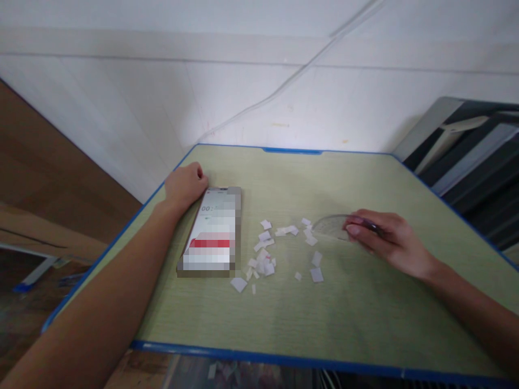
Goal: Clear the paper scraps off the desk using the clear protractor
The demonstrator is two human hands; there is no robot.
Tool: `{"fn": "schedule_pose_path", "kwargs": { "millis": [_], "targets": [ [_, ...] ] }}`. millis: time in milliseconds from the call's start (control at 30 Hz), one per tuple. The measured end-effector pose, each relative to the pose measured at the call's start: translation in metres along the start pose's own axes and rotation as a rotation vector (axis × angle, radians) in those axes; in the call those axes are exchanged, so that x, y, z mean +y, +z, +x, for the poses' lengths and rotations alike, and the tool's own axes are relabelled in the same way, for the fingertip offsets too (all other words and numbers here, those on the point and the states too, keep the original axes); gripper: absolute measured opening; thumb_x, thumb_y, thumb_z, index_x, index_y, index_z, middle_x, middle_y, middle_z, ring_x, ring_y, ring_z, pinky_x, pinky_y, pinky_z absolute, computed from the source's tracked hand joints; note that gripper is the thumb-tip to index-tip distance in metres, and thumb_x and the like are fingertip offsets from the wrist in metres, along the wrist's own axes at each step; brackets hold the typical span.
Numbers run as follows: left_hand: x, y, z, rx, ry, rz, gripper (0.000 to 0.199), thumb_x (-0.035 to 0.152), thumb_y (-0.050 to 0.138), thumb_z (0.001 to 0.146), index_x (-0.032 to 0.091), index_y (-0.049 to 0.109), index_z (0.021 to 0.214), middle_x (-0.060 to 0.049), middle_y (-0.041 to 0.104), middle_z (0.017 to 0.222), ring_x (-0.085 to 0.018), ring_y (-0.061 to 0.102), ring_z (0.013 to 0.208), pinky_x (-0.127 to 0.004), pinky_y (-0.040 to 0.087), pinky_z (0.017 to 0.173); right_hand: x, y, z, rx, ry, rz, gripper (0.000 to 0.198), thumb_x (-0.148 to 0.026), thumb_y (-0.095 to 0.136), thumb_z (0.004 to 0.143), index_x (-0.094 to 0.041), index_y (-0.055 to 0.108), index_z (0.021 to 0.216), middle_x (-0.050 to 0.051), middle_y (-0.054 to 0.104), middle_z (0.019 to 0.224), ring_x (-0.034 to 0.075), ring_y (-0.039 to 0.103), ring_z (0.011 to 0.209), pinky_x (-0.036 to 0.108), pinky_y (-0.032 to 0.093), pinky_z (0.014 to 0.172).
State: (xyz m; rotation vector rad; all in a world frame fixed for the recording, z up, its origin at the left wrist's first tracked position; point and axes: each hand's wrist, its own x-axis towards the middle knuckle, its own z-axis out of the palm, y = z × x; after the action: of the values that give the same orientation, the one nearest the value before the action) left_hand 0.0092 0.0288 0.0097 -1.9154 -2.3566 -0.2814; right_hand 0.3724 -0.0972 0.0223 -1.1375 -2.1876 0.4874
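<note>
My right hand (383,237) pinches a clear, half-round protractor (330,226) between thumb and fingers, over the right part of the table. Its curved edge faces away from me, and its left tip is close to several small white paper scraps (310,237). More scraps (265,262) lie scattered and partly heaped in the middle. My left hand (185,183) rests in a loose fist at the table's left side, nothing visible in it. Just beside it lies a phone (211,227) with a timer on its lit screen, partly blurred out.
The pale green table (344,178) has a blue rim (243,354). A white wall (251,86) with a cable (284,86) along it stands behind. Dark and grey flat panels (478,146) lean at the right, and a brown board (52,151) is at the left.
</note>
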Motion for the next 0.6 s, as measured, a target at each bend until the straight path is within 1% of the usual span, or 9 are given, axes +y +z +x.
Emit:
{"fn": "schedule_pose_path", "kwargs": {
  "millis": [67,133,200,267,333,433,533,600],
  "targets": [
    [-0.0002,0.0002,0.0001,0.002,-0.002,0.000,0.032,0.031,0.043,0.081,0.022,0.064,0.103,-0.013,0.070,0.103,-0.031,0.063,0.096,-0.038,0.047,0.075,0.0016,0.0013,0.0011,0.040,0.029,0.001,0.030,-0.041,0.051,0.095,-0.020,0.058,0.075,-0.002,0.054,0.057,0.011,0.049,0.046,0.024,0.040,0.046],
    [-0.0006,0.0008,0.0004,0.007,-0.001,0.002,0.032,0.032,0.043,0.080,0.022,0.064,0.103,-0.013,0.070,0.103,-0.030,0.063,0.096,-0.037,0.047,0.074,0.0020,0.0023,0.0030,0.034,0.048,0.011,0.029,-0.042,0.050,0.095,-0.020,0.059,0.079,-0.002,0.056,0.060,0.011,0.049,0.047,0.025,0.040,0.046],
    [-0.0011,0.0013,0.0006,0.013,0.004,0.003,0.032,0.031,0.043,0.080,0.022,0.064,0.103,-0.013,0.070,0.102,-0.030,0.063,0.095,-0.037,0.047,0.074,0.0014,0.0015,0.0043,-0.013,0.058,0.039,0.033,-0.045,0.050,0.095,-0.020,0.059,0.075,-0.003,0.054,0.057,0.011,0.047,0.045,0.024,0.038,0.045],
    [-0.0013,0.0015,0.0007,0.012,0.007,0.003,0.032,0.031,0.043,0.081,0.021,0.064,0.103,-0.013,0.070,0.102,-0.030,0.063,0.095,-0.037,0.047,0.073,0.0006,-0.0009,0.0041,-0.076,0.063,0.086,0.039,-0.048,0.050,0.094,-0.021,0.055,0.067,-0.004,0.048,0.051,0.011,0.044,0.043,0.024,0.036,0.043],
    [-0.0013,0.0013,0.0006,0.011,0.008,0.006,0.033,0.031,0.042,0.081,0.021,0.064,0.103,-0.013,0.070,0.102,-0.030,0.063,0.095,-0.037,0.047,0.073,0.0013,-0.0025,0.0028,-0.112,0.083,0.131,0.043,-0.051,0.050,0.093,-0.021,0.052,0.063,-0.005,0.043,0.048,0.010,0.042,0.042,0.023,0.034,0.042],
    [-0.0011,0.0014,0.0009,0.005,0.006,0.020,0.033,0.031,0.041,0.082,0.020,0.063,0.103,-0.014,0.070,0.103,-0.031,0.063,0.095,-0.037,0.047,0.073,0.0057,-0.0002,0.0019,-0.047,0.137,0.132,0.040,-0.052,0.050,0.093,-0.021,0.053,0.068,-0.005,0.046,0.052,0.010,0.044,0.043,0.024,0.035,0.042],
    [-0.0009,0.0019,0.0013,0.007,0.004,0.029,0.033,0.030,0.041,0.082,0.019,0.063,0.103,-0.014,0.070,0.103,-0.031,0.063,0.096,-0.037,0.047,0.072,0.0098,0.0038,0.0036,0.022,0.155,0.086,0.036,-0.050,0.050,0.093,-0.020,0.055,0.073,-0.004,0.047,0.055,0.011,0.044,0.045,0.025,0.036,0.044],
    [-0.0006,0.0020,0.0010,0.010,0.007,0.030,0.033,0.030,0.041,0.082,0.019,0.063,0.103,-0.014,0.070,0.103,-0.031,0.063,0.095,-0.036,0.047,0.072,0.0100,0.0034,0.0046,0.005,0.159,0.085,0.037,-0.051,0.051,0.092,-0.021,0.056,0.071,-0.004,0.046,0.053,0.011,0.044,0.046,0.025,0.035,0.044]
  ]
}}
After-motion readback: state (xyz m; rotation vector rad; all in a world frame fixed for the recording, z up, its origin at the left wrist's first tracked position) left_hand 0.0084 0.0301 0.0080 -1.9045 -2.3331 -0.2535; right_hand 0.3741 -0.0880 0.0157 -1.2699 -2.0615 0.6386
